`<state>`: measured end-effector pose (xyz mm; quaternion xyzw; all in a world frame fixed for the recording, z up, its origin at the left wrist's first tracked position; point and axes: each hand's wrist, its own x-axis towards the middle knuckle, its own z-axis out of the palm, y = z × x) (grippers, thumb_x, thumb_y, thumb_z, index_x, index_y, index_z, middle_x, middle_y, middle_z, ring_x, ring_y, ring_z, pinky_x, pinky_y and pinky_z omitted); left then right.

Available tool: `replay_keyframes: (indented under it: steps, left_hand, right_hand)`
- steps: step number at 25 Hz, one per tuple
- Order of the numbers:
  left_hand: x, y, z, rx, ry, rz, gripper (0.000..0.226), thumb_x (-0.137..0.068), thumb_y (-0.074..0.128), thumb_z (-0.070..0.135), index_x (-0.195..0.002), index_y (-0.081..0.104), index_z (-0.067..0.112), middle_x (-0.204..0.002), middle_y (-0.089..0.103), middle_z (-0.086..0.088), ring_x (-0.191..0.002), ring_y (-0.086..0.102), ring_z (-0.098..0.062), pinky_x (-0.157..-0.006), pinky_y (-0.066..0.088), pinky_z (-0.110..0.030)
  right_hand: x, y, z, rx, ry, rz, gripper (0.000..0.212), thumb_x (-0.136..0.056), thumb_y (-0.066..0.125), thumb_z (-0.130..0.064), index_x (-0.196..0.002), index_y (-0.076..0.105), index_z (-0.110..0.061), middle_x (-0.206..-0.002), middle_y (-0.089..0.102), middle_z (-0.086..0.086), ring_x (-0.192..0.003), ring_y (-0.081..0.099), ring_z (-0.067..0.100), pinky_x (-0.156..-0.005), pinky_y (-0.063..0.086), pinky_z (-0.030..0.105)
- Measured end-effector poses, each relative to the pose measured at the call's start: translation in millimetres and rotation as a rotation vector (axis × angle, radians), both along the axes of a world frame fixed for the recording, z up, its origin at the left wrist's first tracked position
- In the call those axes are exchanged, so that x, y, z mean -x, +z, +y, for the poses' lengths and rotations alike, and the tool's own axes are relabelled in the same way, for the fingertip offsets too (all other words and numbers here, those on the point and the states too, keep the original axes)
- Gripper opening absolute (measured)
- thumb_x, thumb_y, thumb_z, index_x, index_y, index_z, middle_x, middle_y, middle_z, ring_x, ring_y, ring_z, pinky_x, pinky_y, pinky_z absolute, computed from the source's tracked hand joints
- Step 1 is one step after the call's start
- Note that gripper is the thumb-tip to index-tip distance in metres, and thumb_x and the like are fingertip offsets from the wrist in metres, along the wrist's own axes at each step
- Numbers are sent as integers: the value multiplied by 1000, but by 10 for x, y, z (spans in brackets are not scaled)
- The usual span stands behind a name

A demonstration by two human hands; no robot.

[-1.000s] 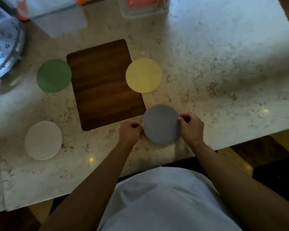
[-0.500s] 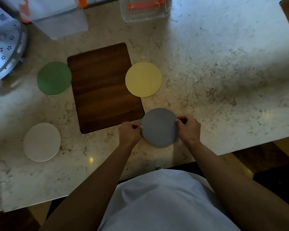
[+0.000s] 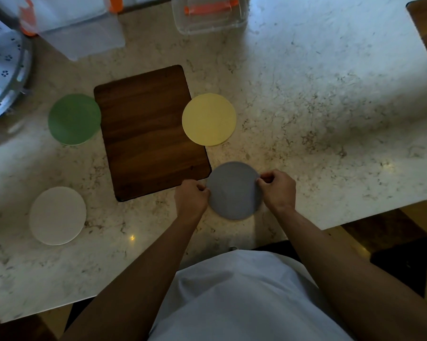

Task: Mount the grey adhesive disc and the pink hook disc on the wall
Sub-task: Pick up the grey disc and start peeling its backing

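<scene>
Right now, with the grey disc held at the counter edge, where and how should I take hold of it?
Grip the grey disc by its thin rim, from opposite sides, as the left hand and right hand do. It is flat and thin, so pinching the edge likely works best.

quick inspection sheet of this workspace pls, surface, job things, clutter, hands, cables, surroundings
surface: pale marble counter, dimly lit
job's things: grey disc held at the near edge; no pink disc seen; no wall in view
clutter: green disc, yellow disc, white disc, wooden board, clear tub, white box, perforated metal pan
grippers: left hand pinches the disc's left rim, right hand its right rim
cables: nothing seen
surroundings: chequered floor on the right
</scene>
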<state>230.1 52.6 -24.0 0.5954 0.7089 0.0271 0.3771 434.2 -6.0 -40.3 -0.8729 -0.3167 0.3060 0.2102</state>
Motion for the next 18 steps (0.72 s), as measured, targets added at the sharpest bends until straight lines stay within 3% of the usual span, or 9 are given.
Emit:
replay_keyframes:
  steps: [3,9,13,16,18]
  left_hand:
    - [-31,28,-5,-26,-2,39,30,-82,70,18,-54,68,7,-50,59,-9,-42,49,-14,-48,37,-29]
    - [-36,58,37,-12,-52,46,27,-81,70,15,-55,70,8,-51,63,-10,-44,56,-19,-45,42,-28]
    - [12,18,51,14,20,-15,23,-77,72,12,-54,71,9,-53,66,-9,-46,59,-17,-42,39,-23]
    - [29,-9,27,75,112,-61,16,-75,73,13,-63,73,3,-61,69,-15,-54,65,-23,-49,52,-37]
    - [40,-28,37,128,145,-85,17,-76,74,14,-63,72,3,-64,70,-15,-55,64,-22,-55,54,-38]
  right_hand:
    - [19,34,17,30,15,-55,19,-85,72,-30,-97,76,-16,-95,74,1,-84,67,16,-78,53,27]
    - [39,83,20,29,15,-75,18,-88,69,-28,-98,79,-16,-93,77,0,-84,70,15,-80,54,28]
    - [15,90,46,47,-29,-3,15,-87,68,-23,-94,79,-17,-90,77,0,-83,70,14,-75,52,24]
    - [-70,83,74,87,-14,86,12,-85,69,-23,-88,79,-16,-84,76,0,-76,69,13,-72,55,26]
    - [-107,91,97,111,7,130,12,-83,70,-24,-79,78,-16,-76,74,0,-70,69,13,-70,60,32]
